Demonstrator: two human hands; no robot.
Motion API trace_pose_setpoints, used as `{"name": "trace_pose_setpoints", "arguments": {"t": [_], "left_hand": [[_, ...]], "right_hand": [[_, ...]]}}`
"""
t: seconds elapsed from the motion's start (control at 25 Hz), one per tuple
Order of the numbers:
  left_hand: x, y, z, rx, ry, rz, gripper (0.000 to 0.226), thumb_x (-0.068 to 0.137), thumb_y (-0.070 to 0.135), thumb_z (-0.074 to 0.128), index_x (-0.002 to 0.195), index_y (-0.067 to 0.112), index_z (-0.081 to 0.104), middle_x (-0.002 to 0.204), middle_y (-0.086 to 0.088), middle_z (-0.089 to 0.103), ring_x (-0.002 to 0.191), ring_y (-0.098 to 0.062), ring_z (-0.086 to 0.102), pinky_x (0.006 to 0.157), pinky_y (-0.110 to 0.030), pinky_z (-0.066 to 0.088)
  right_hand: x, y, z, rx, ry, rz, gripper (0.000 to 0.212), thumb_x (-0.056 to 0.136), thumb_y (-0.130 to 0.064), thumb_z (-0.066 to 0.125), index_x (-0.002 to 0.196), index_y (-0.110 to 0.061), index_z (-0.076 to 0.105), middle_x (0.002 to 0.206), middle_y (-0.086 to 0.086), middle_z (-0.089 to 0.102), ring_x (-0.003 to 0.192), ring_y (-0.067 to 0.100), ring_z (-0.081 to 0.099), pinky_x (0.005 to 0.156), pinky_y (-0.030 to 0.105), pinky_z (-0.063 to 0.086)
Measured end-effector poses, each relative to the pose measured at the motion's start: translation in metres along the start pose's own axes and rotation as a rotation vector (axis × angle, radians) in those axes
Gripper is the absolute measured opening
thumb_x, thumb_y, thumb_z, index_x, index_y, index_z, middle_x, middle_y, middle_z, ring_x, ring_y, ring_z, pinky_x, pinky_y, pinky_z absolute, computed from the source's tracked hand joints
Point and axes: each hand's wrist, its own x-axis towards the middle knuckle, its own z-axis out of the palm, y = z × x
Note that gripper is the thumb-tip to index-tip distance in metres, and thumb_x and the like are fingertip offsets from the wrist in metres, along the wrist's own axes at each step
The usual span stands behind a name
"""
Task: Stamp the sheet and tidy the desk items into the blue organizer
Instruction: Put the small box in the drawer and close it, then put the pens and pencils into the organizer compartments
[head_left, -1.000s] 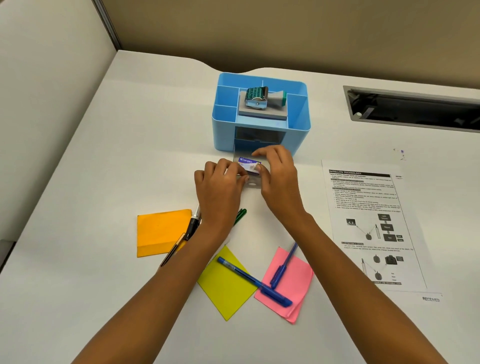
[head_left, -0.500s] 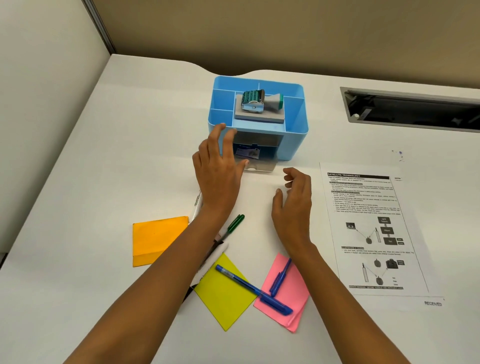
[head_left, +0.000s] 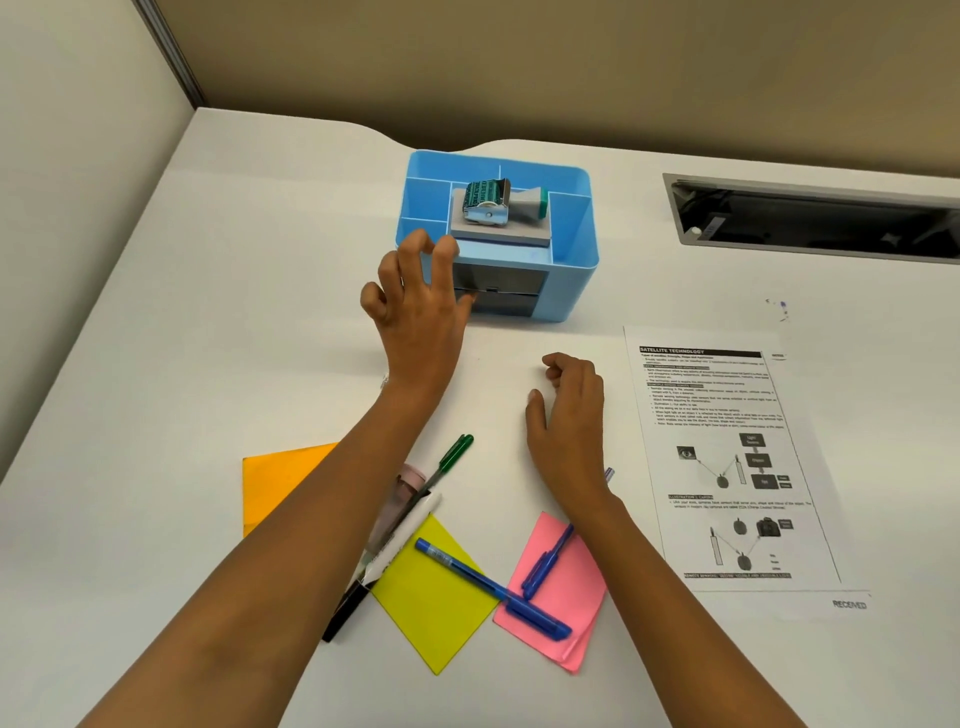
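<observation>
The left hand is raised at the front left corner of the blue organizer, fingers bent and spread apart like a claw. Its thumb tip lies at the left end of the grey drawer in the organizer's front. The bent fingertips sit at the rim above it, though I cannot tell whether they grip the corner or only touch it. The drawer front lies flush with the organizer's face.

Just beyond those fingertips, in the organizer's top middle compartment, a grey ink pad carries the stamp, which lies on its side with its green-tipped handle pointing right.

The right hand rests on the white desk, nearer the person than the organizer. Its fingers are loosely curled under and hold nothing. Just to its right lies the printed sheet (a "RECEIVED" mark shows at its near right corner).

Behind the right wrist a pink note has a short blue pen on it. A longer blue pen crosses from the pink note onto a yellow note.

Under and beside the left forearm lie a green pen and a white marker with a black cap. An orange note lies left of that forearm.
</observation>
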Motion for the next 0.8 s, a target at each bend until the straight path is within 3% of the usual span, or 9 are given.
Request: {"name": "trace_pose_setpoints", "arguments": {"t": [0.16,0.32,0.4,0.52,0.64,0.8], "left_hand": [[0.001,0.000,-0.004,-0.066,-0.036,-0.026,0.065,0.071,0.047,0.074,0.121,0.027,0.037,0.127,-0.003,0.028,0.110,-0.020,0.032,0.082,-0.032,0.028],[-0.013,0.001,-0.038,-0.268,-0.170,-0.020,0.074,0.079,0.036,0.071,0.139,0.022,0.030,0.139,-0.005,0.043,0.111,-0.022,0.050,0.085,-0.037,0.031],[-0.033,0.000,-0.064,-0.314,-0.229,-0.052,0.065,0.083,0.032,0.067,0.139,0.023,0.036,0.135,-0.004,0.050,0.109,-0.022,0.053,0.086,-0.036,0.025],[-0.067,-0.011,-0.097,-0.314,-0.305,-0.043,0.037,0.085,0.030,0.065,0.120,0.025,0.055,0.119,0.002,0.060,0.104,-0.020,0.056,0.078,-0.029,0.015],[-0.096,-0.018,-0.110,-0.333,-0.467,-0.081,0.033,0.085,0.034,0.065,0.116,0.030,0.056,0.113,0.009,0.062,0.106,-0.017,0.053,0.077,-0.026,0.012],[-0.119,-0.013,-0.113,-0.309,-0.558,-0.149,0.038,0.084,0.034,0.066,0.120,0.028,0.055,0.116,0.005,0.061,0.109,-0.020,0.051,0.083,-0.034,0.022]], "right_hand": [[0.001,0.001,-0.007,0.028,-0.045,-0.017,0.030,0.083,0.002,0.054,0.112,-0.006,0.054,0.109,0.005,0.055,0.100,0.014,0.047,0.091,0.026,0.040],[-0.007,-0.002,-0.034,0.057,-0.018,-0.100,0.035,0.083,0.011,0.038,0.106,-0.003,0.060,0.103,0.008,0.061,0.099,0.018,0.056,0.090,0.027,0.045],[-0.022,0.001,-0.052,-0.022,-0.030,-0.170,0.041,0.077,0.016,0.037,0.102,-0.003,0.063,0.101,0.009,0.062,0.099,0.019,0.056,0.089,0.024,0.044],[-0.050,0.010,-0.078,-0.121,-0.116,-0.250,0.043,0.071,0.020,0.041,0.097,-0.002,0.066,0.098,0.011,0.061,0.098,0.019,0.055,0.085,0.019,0.043],[-0.079,0.016,-0.095,-0.200,-0.193,-0.307,0.029,0.083,0.006,0.046,0.099,-0.003,0.068,0.099,0.011,0.061,0.098,0.017,0.053,0.086,0.017,0.041],[-0.110,0.016,-0.100,-0.206,-0.280,-0.334,0.034,0.090,-0.015,0.041,0.110,-0.007,0.067,0.108,0.008,0.062,0.105,0.017,0.052,0.091,0.019,0.039]]}}
